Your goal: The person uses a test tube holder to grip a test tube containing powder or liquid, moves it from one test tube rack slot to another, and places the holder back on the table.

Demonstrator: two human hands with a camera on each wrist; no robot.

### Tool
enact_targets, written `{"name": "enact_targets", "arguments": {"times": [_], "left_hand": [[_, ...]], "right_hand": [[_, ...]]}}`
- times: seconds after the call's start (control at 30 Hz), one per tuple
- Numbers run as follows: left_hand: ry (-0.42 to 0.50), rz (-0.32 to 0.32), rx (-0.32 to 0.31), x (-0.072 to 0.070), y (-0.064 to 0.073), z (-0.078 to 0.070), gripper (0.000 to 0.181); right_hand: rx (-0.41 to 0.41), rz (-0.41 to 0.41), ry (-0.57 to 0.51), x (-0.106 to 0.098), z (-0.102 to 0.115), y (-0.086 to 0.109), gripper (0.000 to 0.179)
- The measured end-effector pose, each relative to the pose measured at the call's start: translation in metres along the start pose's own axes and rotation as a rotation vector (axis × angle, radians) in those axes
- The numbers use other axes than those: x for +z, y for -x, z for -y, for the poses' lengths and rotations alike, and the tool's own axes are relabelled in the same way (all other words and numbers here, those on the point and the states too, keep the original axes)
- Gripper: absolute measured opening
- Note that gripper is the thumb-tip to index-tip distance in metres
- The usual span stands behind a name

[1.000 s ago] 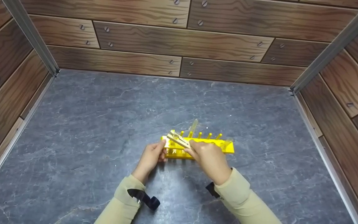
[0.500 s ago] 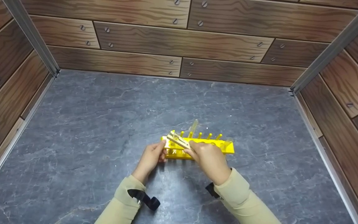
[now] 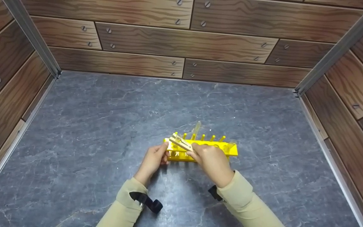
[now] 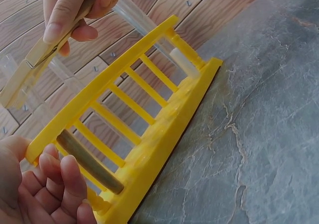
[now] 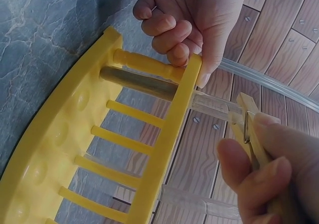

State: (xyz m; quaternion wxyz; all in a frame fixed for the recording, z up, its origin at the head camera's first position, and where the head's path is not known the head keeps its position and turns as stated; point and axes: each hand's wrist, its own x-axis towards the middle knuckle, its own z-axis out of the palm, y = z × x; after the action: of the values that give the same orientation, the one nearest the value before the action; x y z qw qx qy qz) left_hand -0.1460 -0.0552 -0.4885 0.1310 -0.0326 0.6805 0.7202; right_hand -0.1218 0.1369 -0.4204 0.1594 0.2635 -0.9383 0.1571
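A yellow test tube rack [image 3: 232, 152] stands before me. My left hand [image 3: 152, 157] pinches the left end of its top plate, thumb above and curled fingers below. My right hand [image 3: 214, 159] grips a wooden test tube holder [image 3: 181, 144] from the right. In the leftmost hole stands a glass test tube [image 5: 214, 106], its lower part filled with brownish-grey contents. The holder's wooden tips [image 5: 244, 103] are around the tube's upper end, above the rack. Part of the holder's handle is hidden inside my right hand.
A clear test tube [image 3: 198, 127] rises at the rack's back, near the pegs [image 3: 213, 137]. Another tube [image 4: 137, 15] stands at the right end with pale contents. Wood-patterned walls [image 3: 181, 37] enclose the grey marbled tabletop [image 3: 106, 126] at the back and sides.
The wooden holder's tips look slightly further apart around the tube. Both hands and the rack stay practically in place.
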Motion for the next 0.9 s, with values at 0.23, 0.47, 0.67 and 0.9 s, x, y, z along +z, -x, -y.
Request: {"name": "enact_targets", "arguments": {"times": [0.23, 0.47, 0.67, 0.9], "left_hand": [[-0.031, -0.012, 0.002, 0.003, 0.015, -0.021, 0.042], [-0.019, -0.009, -0.007, 0.004, 0.014, -0.02, 0.042], [0.017, 0.0, -0.022, 0.002, 0.0, -0.003, 0.043], [-0.006, -0.024, -0.012, 0.003, -0.007, 0.009, 0.046]], "right_hand": [[0.014, 0.014, 0.011, 0.001, 0.0, 0.001, 0.028], [0.014, 0.026, 0.003, 0.003, -0.001, 0.001, 0.027], [0.007, 0.017, 0.003, 0.005, -0.002, 0.002, 0.025], [0.003, 0.007, -0.004, 0.008, -0.003, 0.002, 0.022]]}}
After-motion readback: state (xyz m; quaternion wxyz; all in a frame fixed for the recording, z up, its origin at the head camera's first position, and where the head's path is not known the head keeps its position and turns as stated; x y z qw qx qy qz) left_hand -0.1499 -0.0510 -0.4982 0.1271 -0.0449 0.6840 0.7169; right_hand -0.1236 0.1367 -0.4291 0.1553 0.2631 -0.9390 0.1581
